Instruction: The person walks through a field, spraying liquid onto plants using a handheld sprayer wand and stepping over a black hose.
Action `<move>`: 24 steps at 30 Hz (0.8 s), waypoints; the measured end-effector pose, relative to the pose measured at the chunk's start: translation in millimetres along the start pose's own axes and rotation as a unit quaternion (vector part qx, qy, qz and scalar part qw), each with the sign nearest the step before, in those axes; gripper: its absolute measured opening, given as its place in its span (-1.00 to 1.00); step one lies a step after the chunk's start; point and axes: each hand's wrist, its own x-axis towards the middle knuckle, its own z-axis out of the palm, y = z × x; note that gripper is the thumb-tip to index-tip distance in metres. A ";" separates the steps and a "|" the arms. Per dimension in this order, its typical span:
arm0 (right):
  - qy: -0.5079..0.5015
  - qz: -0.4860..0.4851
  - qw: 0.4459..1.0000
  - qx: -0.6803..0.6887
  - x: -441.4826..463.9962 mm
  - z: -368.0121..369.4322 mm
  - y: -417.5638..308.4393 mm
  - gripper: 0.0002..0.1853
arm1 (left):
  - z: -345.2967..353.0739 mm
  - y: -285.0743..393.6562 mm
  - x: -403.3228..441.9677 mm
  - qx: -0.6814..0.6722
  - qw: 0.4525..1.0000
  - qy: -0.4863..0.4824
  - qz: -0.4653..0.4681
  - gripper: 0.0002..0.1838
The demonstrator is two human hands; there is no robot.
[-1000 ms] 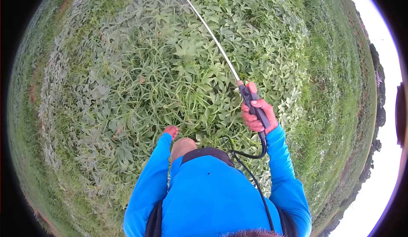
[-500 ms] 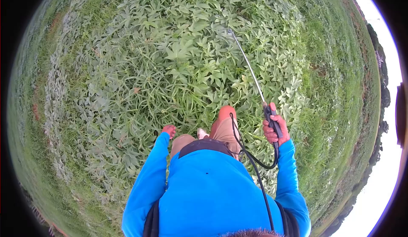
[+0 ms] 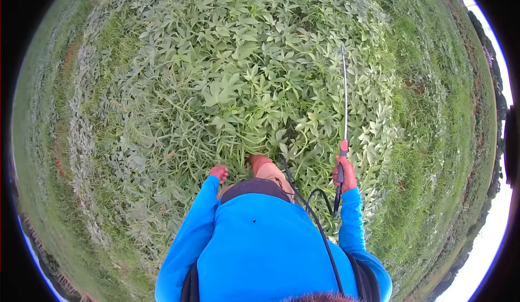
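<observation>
My right hand (image 3: 345, 174) is wrapped round the dark handle of a spray wand (image 3: 345, 96), whose thin metal tube points away from me over the leaves. A red part shows at the top of the handle. From its lower end a black hose (image 3: 314, 215) loops back across my blue shirt (image 3: 260, 248). My left hand (image 3: 219, 172) is beside my left hip, its fingers curled, just above the leafy plants (image 3: 222, 91); whether it holds anything is too small to tell.
Grassy strips (image 3: 414, 161) run along the right side, with patches of reddish soil (image 3: 58, 164) at the far left. Dense plants surround my legs (image 3: 269, 171). Dark trees (image 3: 490, 80) line the right horizon.
My right hand has moved right and down, and the wand's tip has swung from the upper left to the right. My legs have shifted in a step. My left hand stays near my hip.
</observation>
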 end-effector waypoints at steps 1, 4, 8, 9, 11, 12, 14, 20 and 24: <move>-0.006 0.005 1.000 0.005 18.7 1.7 -5.2 -0.69 | -1.3 13.6 -3.7 0.008 0.999 -0.018 0.037 -0.74; -0.096 0.048 0.984 0.146 62.0 16.2 -20.3 -0.69 | -13.0 53.3 -18.2 0.040 0.993 -0.029 0.108 -0.74; -0.183 0.103 0.959 0.188 94.2 39.1 -37.4 -0.69 | -25.1 114.7 -28.2 0.081 0.989 0.043 0.113 -0.74; -0.222 0.119 0.947 0.201 95.1 47.8 -42.5 -0.69 | -31.8 123.5 -27.7 0.085 0.990 0.033 0.111 -0.72; -0.293 0.142 0.919 0.222 104.4 62.2 -48.5 -0.69 | -44.5 138.1 -26.7 0.085 0.986 0.029 0.139 -0.73; -0.298 0.146 0.916 0.225 110.4 69.3 -52.7 -0.69 | -44.8 146.3 -30.5 0.087 0.986 0.036 0.138 -0.73; -0.370 0.178 0.881 0.233 121.5 87.4 -61.1 -0.68 | -42.0 160.2 -38.5 0.085 0.985 0.069 0.130 -0.73; -0.462 0.212 0.847 0.154 137.1 165.7 -91.8 -0.68 | -33.2 176.5 -49.0 0.112 0.983 0.066 0.127 -0.73; -0.502 0.195 0.840 0.062 139.9 218.1 -116.6 -0.67 | -37.5 183.3 -52.3 0.160 0.978 0.038 0.125 -0.70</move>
